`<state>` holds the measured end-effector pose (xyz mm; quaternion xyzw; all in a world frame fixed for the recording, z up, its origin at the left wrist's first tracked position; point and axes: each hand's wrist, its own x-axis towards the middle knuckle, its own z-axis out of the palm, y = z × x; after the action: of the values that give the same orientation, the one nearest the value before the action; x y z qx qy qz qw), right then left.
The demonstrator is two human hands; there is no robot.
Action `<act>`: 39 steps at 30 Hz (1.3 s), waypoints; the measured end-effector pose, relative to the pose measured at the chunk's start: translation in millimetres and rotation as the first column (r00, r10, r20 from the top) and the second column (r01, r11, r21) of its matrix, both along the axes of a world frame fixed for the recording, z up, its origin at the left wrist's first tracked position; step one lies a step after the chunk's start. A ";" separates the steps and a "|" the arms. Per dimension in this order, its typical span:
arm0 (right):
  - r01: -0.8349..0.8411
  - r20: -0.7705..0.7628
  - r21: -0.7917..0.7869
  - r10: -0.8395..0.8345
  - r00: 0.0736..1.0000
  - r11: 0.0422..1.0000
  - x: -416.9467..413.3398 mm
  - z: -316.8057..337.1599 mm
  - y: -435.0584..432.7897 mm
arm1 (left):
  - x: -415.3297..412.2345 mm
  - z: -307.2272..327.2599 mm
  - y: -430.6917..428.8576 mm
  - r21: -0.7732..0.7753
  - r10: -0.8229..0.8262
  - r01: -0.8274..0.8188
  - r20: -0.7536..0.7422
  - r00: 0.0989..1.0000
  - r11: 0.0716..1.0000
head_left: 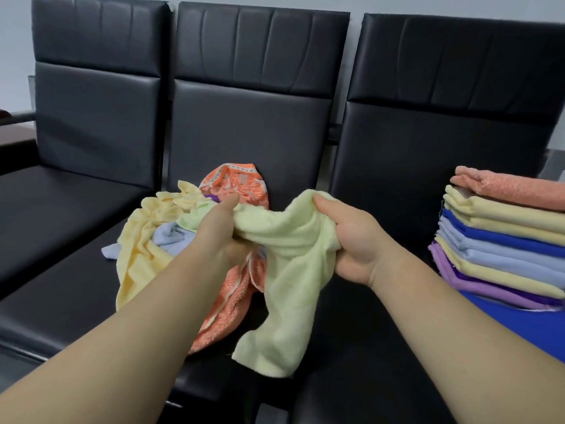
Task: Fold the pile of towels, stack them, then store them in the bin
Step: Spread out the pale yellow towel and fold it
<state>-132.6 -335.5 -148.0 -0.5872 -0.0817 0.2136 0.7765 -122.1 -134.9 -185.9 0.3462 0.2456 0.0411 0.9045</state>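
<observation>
Both the left hand [223,231] and right hand [348,237] pinch a pale green towel [284,276] above the bench [61,289]. Folded towels [501,240] stand stacked at right.

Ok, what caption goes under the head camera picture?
Left hand and right hand grip a green towel beside the folded stack.

I see a row of three black padded chairs [250,117] against a pale wall [15,41]; a dark armrest [18,117] shows at far left.

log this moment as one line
left hand: grips green towel | right hand: grips green towel | unfolded pile: middle seat | folded stack: right seat
</observation>
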 end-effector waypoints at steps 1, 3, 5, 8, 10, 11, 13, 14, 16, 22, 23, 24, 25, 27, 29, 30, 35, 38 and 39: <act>0.047 0.052 -0.065 -0.044 0.998 0.997 0.3 0.0 -5.8 | 4.4 1.1 -3.2 0.072 0.031 -0.031 -0.004 1.000 0.997; 0.167 0.169 -0.247 -0.127 0.977 0.955 0.7 -2.3 -21.1 | 9.3 3.6 -12.6 0.288 -0.009 -0.003 0.039 0.999 0.958; 0.207 0.245 -0.463 -0.100 0.964 0.862 -3.5 -5.7 -48.9 | 8.4 6.4 -32.0 0.567 -0.230 0.145 0.081 0.970 0.811; 0.060 0.148 -0.792 0.096 0.984 0.607 -16.3 -11.3 -99.9 | 1.1 6.3 -82.2 0.743 -0.649 0.471 -0.065 0.758 0.476; -0.064 0.005 -0.913 0.168 0.986 0.403 -28.1 -17.4 -130.9 | 1.0 -5.2 -111.8 0.801 -0.720 0.541 -0.216 0.659 0.255; -0.108 -0.051 -0.934 0.174 0.984 0.342 -34.2 -21.7 -145.3 | 1.7 -11.0 -124.1 0.850 -0.700 0.510 -0.287 0.654 0.128; -0.117 -0.080 -0.945 0.128 0.989 0.307 -39.2 -33.0 -164.4 | 0.7 -22.8 -134.8 0.885 -0.647 0.457 -0.398 0.651 -0.084; -0.093 -0.069 -0.931 0.079 0.994 0.353 -41.4 -39.0 -172.9 | -3.8 -24.5 -142.4 0.876 -0.654 0.461 -0.432 0.620 -0.142; -0.016 -0.039 -0.861 -0.035 0.999 0.509 -38.7 -49.9 -182.1 | -12.1 -27.2 -148.7 0.856 -0.687 0.483 -0.463 0.560 -0.184; 0.297 0.191 -0.734 -0.234 0.953 0.611 -17.0 -73.8 -193.6 | -27.0 -36.7 -155.4 0.816 -0.715 0.403 -0.566 0.410 -0.414; 0.317 0.215 -0.737 -0.238 0.947 0.596 -14.7 -75.9 -195.6 | -27.1 -43.1 -157.8 0.802 -0.696 0.370 -0.593 0.404 -0.469; 0.327 0.237 -0.758 -0.228 0.944 0.565 -13.9 -76.4 -196.9 | -26.0 -51.3 -161.2 0.783 -0.673 0.334 -0.622 0.401 -0.525; 0.342 0.272 -0.788 -0.208 0.940 0.512 -14.6 -75.6 -197.3 | -24.8 -59.1 -164.1 0.765 -0.650 0.302 -0.643 0.405 -0.569; 0.418 0.389 -0.823 -0.156 0.908 0.384 -18.5 -76.0 -199.0 | -18.1 -73.1 -170.4 0.762 -0.624 0.274 -0.641 0.446 -0.587; 0.542 0.544 -0.775 -0.092 0.834 0.325 -27.2 -76.9 -196.9 | -10.2 -80.2 -175.1 0.814 -0.631 0.253 -0.569 0.527 -0.523; 0.556 0.574 -0.763 -0.051 0.817 0.330 -31.0 -79.0 -198.1 | -6.9 -81.9 -179.9 0.846 -0.643 0.242 -0.521 0.561 -0.474; 0.106 0.219 -0.933 0.308 0.926 0.344 -50.2 -98.7 -193.6 | 5.1 -89.7 -185.2 0.949 -0.585 0.214 -0.312 0.749 -0.233; 0.090 0.170 -0.976 0.443 0.880 0.197 -46.4 -119.7 -191.5 | 5.3 -91.0 -178.6 0.960 -0.503 0.166 -0.260 0.824 -0.224; 0.131 0.202 -0.973 0.434 0.878 0.188 -41.5 -120.7 -191.3 | 3.9 -89.8 -176.0 0.962 -0.482 0.123 -0.230 0.845 -0.242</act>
<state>-174.1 -526.8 -268.8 -0.9607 -0.1609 0.1568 0.1630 -118.2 -310.8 -275.8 0.9415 -0.0779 0.0231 0.3272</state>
